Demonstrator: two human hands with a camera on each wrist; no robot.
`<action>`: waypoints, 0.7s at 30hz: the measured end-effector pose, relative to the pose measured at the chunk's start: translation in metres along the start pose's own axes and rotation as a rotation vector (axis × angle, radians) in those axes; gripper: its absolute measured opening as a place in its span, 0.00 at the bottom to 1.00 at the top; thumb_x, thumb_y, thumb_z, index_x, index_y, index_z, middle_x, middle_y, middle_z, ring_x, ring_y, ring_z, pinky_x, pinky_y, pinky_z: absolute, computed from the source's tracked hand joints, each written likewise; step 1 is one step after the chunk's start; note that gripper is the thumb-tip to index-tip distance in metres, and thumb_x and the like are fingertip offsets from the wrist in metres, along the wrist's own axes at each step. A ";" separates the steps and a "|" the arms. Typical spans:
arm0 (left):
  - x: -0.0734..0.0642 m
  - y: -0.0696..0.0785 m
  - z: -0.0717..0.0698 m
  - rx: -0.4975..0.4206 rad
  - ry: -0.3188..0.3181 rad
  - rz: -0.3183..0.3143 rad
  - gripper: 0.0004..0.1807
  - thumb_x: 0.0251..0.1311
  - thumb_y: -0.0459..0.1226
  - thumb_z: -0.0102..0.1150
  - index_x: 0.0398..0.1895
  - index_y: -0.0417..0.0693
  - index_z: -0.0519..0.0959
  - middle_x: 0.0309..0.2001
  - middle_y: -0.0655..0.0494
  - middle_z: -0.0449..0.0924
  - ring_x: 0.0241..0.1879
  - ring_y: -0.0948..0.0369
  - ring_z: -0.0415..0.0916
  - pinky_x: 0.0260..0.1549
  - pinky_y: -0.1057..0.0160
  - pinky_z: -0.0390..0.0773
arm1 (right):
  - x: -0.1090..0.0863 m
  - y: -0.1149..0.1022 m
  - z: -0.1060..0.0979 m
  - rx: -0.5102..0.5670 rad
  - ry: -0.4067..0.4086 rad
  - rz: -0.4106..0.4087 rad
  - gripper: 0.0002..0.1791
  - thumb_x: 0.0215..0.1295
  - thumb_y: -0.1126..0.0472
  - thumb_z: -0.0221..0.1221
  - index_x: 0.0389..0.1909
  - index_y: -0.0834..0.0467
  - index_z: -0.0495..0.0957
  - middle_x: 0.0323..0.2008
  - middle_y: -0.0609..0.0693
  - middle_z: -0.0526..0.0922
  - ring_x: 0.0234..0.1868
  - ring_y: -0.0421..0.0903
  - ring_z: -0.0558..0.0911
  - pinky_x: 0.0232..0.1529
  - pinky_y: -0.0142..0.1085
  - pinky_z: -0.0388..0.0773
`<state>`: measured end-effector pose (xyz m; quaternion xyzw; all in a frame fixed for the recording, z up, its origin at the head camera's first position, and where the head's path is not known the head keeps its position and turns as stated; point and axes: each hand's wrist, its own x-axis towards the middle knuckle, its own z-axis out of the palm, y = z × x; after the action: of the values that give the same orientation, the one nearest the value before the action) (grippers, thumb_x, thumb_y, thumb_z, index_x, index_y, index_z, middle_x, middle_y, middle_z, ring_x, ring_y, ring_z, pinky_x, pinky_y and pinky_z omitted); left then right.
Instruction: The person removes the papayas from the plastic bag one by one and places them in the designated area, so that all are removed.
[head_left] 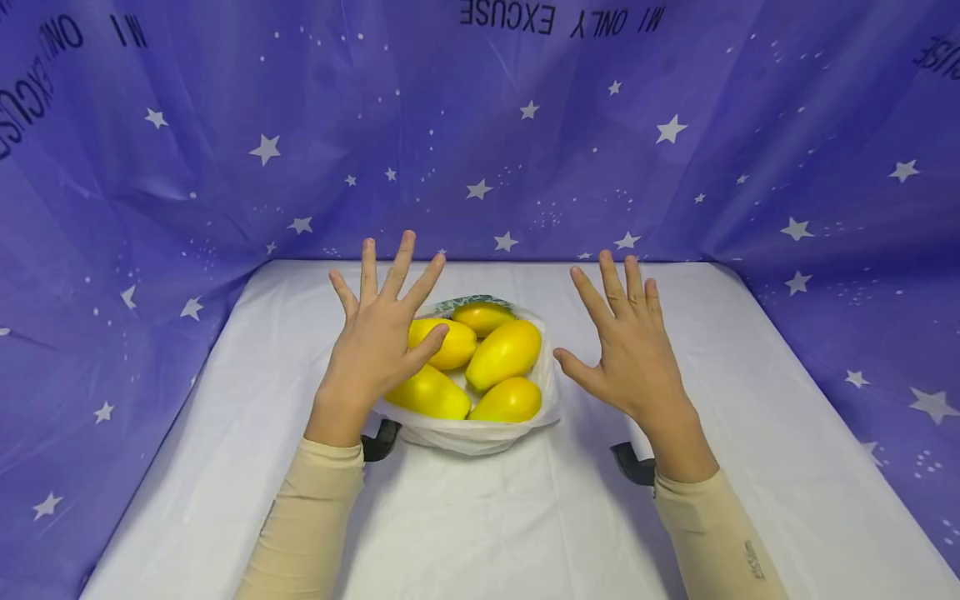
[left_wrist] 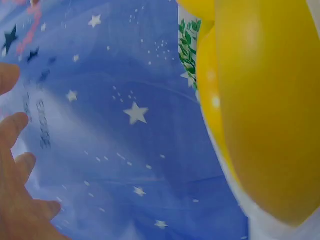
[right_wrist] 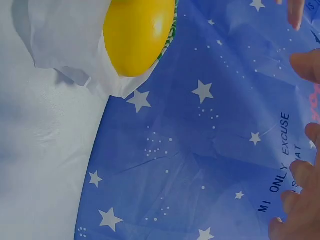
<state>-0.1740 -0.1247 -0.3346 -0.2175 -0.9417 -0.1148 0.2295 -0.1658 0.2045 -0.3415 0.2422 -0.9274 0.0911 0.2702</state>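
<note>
A white plastic bag [head_left: 468, 439] with a green leaf print at its back edge stands on the table, its mouth wide. Several smooth yellow oval fruits [head_left: 504, 356], much like mangoes, lie inside. My left hand [head_left: 377, 343] is raised with fingers spread, its thumb overlapping the left fruits in the head view; it holds nothing. To the right of the bag, my right hand [head_left: 636, 360] also hovers with spread fingers and holds nothing. A yellow fruit [left_wrist: 270, 105] looms large in the left wrist view. The right wrist view has another fruit [right_wrist: 140, 40] at the bag's rim.
A white cloth covers the table [head_left: 480, 533]. Behind it and at both sides hangs a purple-blue curtain [head_left: 420, 150] with stars and lettering. Dark curved pieces [head_left: 384, 442] show beside both wrists.
</note>
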 end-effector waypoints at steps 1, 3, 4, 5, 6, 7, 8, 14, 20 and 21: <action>-0.001 -0.004 0.003 -0.031 -0.009 -0.020 0.43 0.65 0.56 0.52 0.78 0.70 0.41 0.78 0.58 0.22 0.72 0.44 0.12 0.56 0.25 0.17 | 0.000 0.001 0.001 -0.002 -0.003 0.003 0.53 0.53 0.34 0.57 0.78 0.44 0.46 0.78 0.50 0.35 0.76 0.56 0.35 0.71 0.63 0.38; -0.003 -0.013 0.009 -0.097 -0.022 -0.059 0.42 0.67 0.54 0.52 0.78 0.69 0.42 0.77 0.58 0.22 0.71 0.45 0.11 0.56 0.26 0.15 | 0.001 0.002 0.004 0.004 -0.010 0.012 0.54 0.52 0.34 0.58 0.78 0.44 0.46 0.78 0.50 0.36 0.76 0.56 0.36 0.71 0.63 0.39; -0.005 -0.017 0.012 -0.131 -0.026 -0.077 0.41 0.68 0.53 0.51 0.78 0.69 0.43 0.77 0.59 0.22 0.71 0.45 0.10 0.56 0.26 0.15 | 0.001 0.002 0.005 0.007 -0.014 0.016 0.54 0.52 0.34 0.59 0.78 0.44 0.46 0.78 0.50 0.37 0.76 0.57 0.37 0.71 0.63 0.40; -0.007 -0.021 0.015 -0.163 -0.031 -0.093 0.40 0.68 0.51 0.51 0.78 0.69 0.44 0.77 0.58 0.22 0.71 0.45 0.10 0.56 0.26 0.15 | 0.002 0.003 0.007 0.013 -0.021 0.021 0.54 0.52 0.34 0.59 0.78 0.44 0.46 0.78 0.51 0.37 0.76 0.57 0.39 0.71 0.63 0.41; -0.009 -0.026 0.019 -0.195 -0.037 -0.106 0.39 0.69 0.50 0.51 0.78 0.68 0.45 0.77 0.57 0.23 0.71 0.45 0.10 0.56 0.26 0.15 | 0.002 0.004 0.008 0.023 -0.027 0.025 0.55 0.52 0.34 0.59 0.78 0.44 0.46 0.78 0.51 0.38 0.76 0.58 0.40 0.71 0.63 0.42; -0.011 -0.030 0.023 -0.230 -0.046 -0.119 0.38 0.69 0.49 0.50 0.78 0.68 0.46 0.78 0.57 0.23 0.71 0.45 0.10 0.55 0.26 0.15 | 0.002 0.004 0.009 0.034 -0.032 0.029 0.55 0.51 0.34 0.60 0.78 0.45 0.46 0.78 0.51 0.39 0.76 0.59 0.42 0.71 0.63 0.44; -0.014 -0.033 0.027 -0.263 -0.057 -0.134 0.37 0.70 0.48 0.50 0.78 0.68 0.47 0.78 0.57 0.23 0.71 0.46 0.10 0.55 0.26 0.15 | 0.003 0.004 0.011 0.050 -0.036 0.032 0.56 0.51 0.34 0.61 0.78 0.45 0.46 0.78 0.52 0.40 0.75 0.60 0.44 0.71 0.62 0.45; -0.024 -0.055 0.048 -0.421 -0.168 -0.224 0.34 0.71 0.49 0.47 0.77 0.68 0.51 0.78 0.55 0.29 0.72 0.44 0.14 0.56 0.23 0.19 | 0.006 0.003 0.021 0.141 -0.045 0.041 0.59 0.50 0.37 0.63 0.78 0.53 0.44 0.77 0.54 0.47 0.74 0.57 0.53 0.71 0.56 0.54; -0.029 -0.070 0.060 -0.546 -0.273 -0.298 0.30 0.72 0.46 0.43 0.76 0.68 0.54 0.78 0.55 0.36 0.75 0.43 0.30 0.65 0.28 0.41 | 0.011 0.000 0.039 0.223 -0.088 0.076 0.60 0.48 0.41 0.67 0.78 0.53 0.45 0.77 0.50 0.48 0.73 0.55 0.56 0.68 0.56 0.61; -0.030 -0.073 0.062 -0.558 -0.284 -0.303 0.29 0.73 0.45 0.42 0.76 0.67 0.55 0.78 0.55 0.38 0.75 0.44 0.34 0.66 0.30 0.44 | 0.012 -0.001 0.042 0.229 -0.101 0.087 0.60 0.48 0.41 0.68 0.78 0.53 0.45 0.76 0.49 0.49 0.72 0.56 0.57 0.67 0.57 0.63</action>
<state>-0.2071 -0.1799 -0.4111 -0.1436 -0.9181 -0.3694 0.0083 -0.1929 0.1865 -0.3703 0.2353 -0.9330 0.1956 0.1896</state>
